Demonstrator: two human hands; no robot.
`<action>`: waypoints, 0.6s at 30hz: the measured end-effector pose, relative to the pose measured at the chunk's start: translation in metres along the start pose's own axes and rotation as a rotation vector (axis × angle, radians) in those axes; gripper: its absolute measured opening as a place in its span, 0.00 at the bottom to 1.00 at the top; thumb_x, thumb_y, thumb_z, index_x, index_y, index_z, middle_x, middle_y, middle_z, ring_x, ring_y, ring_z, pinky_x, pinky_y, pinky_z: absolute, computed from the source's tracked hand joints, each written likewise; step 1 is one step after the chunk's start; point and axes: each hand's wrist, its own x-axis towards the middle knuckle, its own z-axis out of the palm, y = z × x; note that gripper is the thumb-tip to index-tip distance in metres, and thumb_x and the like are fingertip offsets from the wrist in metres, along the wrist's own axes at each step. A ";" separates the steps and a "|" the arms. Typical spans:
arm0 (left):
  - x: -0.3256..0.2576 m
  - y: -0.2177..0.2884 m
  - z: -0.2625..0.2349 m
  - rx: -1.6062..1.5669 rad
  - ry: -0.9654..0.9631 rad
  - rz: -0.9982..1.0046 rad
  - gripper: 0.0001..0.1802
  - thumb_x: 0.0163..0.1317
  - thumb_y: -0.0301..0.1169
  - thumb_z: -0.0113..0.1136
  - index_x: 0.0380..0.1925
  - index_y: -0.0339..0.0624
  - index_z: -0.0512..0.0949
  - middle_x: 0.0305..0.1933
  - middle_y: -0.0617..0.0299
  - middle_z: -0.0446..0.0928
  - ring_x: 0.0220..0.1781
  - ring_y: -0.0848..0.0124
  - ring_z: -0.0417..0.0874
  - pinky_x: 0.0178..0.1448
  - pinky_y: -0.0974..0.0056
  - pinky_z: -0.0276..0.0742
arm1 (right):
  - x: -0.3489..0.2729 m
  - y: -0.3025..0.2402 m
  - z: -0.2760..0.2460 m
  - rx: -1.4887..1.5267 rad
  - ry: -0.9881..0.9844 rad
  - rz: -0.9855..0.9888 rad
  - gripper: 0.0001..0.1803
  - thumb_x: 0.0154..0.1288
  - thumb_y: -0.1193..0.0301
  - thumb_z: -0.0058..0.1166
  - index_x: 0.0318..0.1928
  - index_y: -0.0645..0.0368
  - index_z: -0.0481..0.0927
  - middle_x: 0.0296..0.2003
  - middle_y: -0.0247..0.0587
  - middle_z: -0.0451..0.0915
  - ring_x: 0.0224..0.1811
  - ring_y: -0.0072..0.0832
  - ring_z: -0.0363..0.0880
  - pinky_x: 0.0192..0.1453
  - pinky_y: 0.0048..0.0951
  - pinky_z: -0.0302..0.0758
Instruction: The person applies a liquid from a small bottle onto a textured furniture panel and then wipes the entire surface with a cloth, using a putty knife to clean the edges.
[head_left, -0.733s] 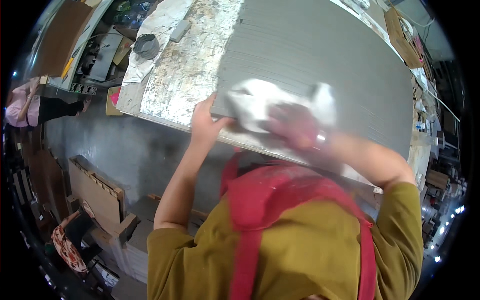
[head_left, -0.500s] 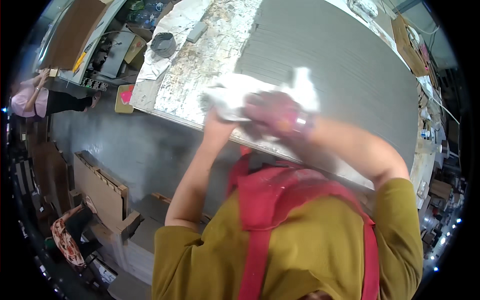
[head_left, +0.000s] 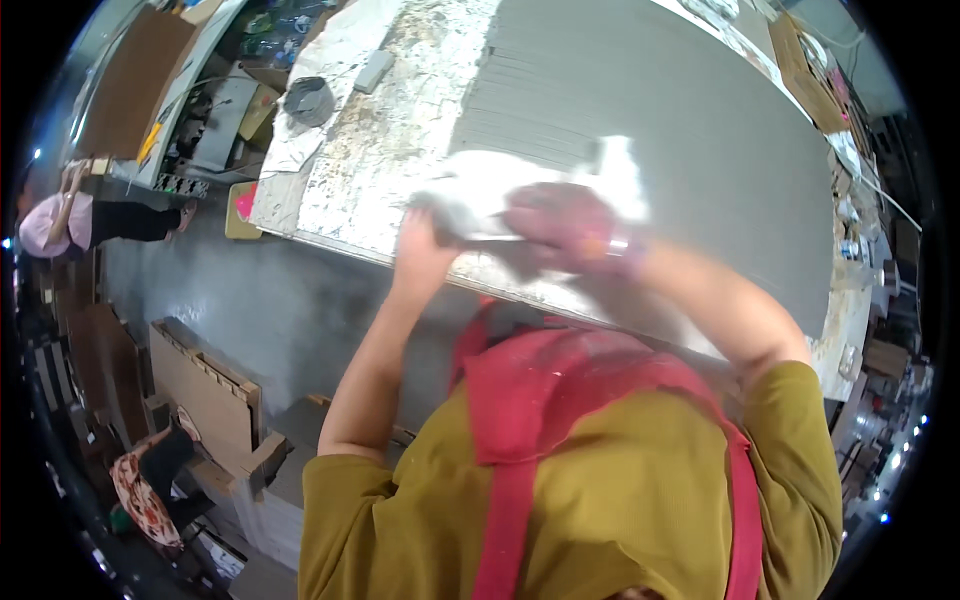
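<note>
Blurred by motion, a crumpled white cloth [head_left: 485, 178] stretches between my hands above the near edge of the workbench [head_left: 375, 165]. My bare left hand [head_left: 425, 245] is closed around its left end, where a greyish patch shows. On my right hand [head_left: 565, 228] is a stained pinkish-purple glove, with the fingers closed on the cloth's middle. Another white end [head_left: 622, 175] sticks out beyond the glove. Behind both hands lies a broad flat grey sheet [head_left: 680, 110] with faint ridged lines, covering most of the bench's right side.
A dark round coil-like bundle [head_left: 309, 101] and a small grey block [head_left: 373, 72] sit on the bench's far left. Cardboard boxes [head_left: 205, 385] stand on the floor at left. One person [head_left: 85, 220] stands by another table; a second person [head_left: 150, 485] sits lower left.
My left hand has shifted slightly left and my gloved right hand slightly right, with the cloth still between them. The whole view has turned a little.
</note>
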 end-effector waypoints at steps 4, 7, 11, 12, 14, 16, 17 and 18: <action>0.004 0.014 -0.001 -0.136 0.016 -0.037 0.38 0.40 0.31 0.75 0.55 0.33 0.71 0.51 0.49 0.76 0.55 0.53 0.73 0.59 0.57 0.67 | -0.179 0.024 -0.040 -0.355 0.059 0.222 0.15 0.50 0.69 0.56 0.40 0.57 0.74 0.32 0.44 0.71 0.36 0.45 0.74 0.35 0.43 0.71; 0.004 0.013 0.002 -0.097 -0.005 -0.007 0.40 0.39 0.33 0.75 0.55 0.33 0.71 0.54 0.50 0.75 0.55 0.51 0.72 0.59 0.56 0.68 | -0.247 0.003 -0.059 -0.379 -0.097 0.489 0.15 0.47 0.72 0.58 0.39 0.55 0.76 0.32 0.44 0.72 0.35 0.43 0.75 0.34 0.42 0.71; 0.004 0.014 0.005 -0.044 -0.033 -0.055 0.43 0.36 0.33 0.76 0.56 0.34 0.70 0.55 0.50 0.74 0.56 0.52 0.71 0.60 0.55 0.66 | -0.200 -0.010 -0.031 -0.349 -0.149 0.418 0.18 0.47 0.66 0.59 0.43 0.49 0.79 0.38 0.41 0.74 0.42 0.40 0.76 0.43 0.43 0.74; 0.005 0.017 0.005 -0.042 -0.031 -0.071 0.38 0.39 0.30 0.74 0.55 0.35 0.71 0.53 0.50 0.75 0.56 0.52 0.72 0.60 0.56 0.66 | -0.175 -0.007 -0.023 -0.349 -0.119 0.299 0.19 0.47 0.66 0.58 0.44 0.48 0.78 0.39 0.40 0.74 0.43 0.39 0.76 0.43 0.43 0.74; 0.004 0.016 0.004 -0.037 -0.037 -0.078 0.34 0.42 0.27 0.71 0.53 0.36 0.72 0.52 0.51 0.75 0.56 0.51 0.72 0.60 0.58 0.66 | -0.118 0.002 0.002 -0.392 -0.068 0.095 0.17 0.51 0.64 0.56 0.44 0.47 0.77 0.40 0.37 0.75 0.43 0.36 0.76 0.44 0.41 0.76; -0.001 -0.002 0.007 0.037 -0.029 -0.025 0.35 0.43 0.26 0.71 0.55 0.34 0.71 0.55 0.50 0.74 0.57 0.52 0.71 0.61 0.54 0.66 | -0.043 -0.003 0.011 -0.290 -0.008 -0.045 0.09 0.56 0.66 0.51 0.38 0.52 0.76 0.40 0.38 0.76 0.43 0.36 0.77 0.44 0.39 0.76; -0.008 -0.007 0.015 -0.688 -0.029 -0.277 0.30 0.44 0.22 0.66 0.51 0.35 0.72 0.53 0.50 0.74 0.56 0.55 0.72 0.59 0.57 0.68 | -0.008 -0.005 0.024 -0.230 -0.045 -0.061 0.10 0.58 0.65 0.50 0.38 0.54 0.76 0.41 0.39 0.76 0.45 0.36 0.77 0.44 0.39 0.76; -0.015 -0.013 0.024 -1.407 0.159 -0.531 0.25 0.45 0.18 0.62 0.48 0.35 0.74 0.50 0.51 0.75 0.55 0.57 0.73 0.56 0.59 0.69 | 0.026 -0.009 0.045 -0.206 -0.075 0.040 0.10 0.62 0.64 0.46 0.38 0.55 0.76 0.41 0.40 0.77 0.45 0.38 0.78 0.46 0.40 0.76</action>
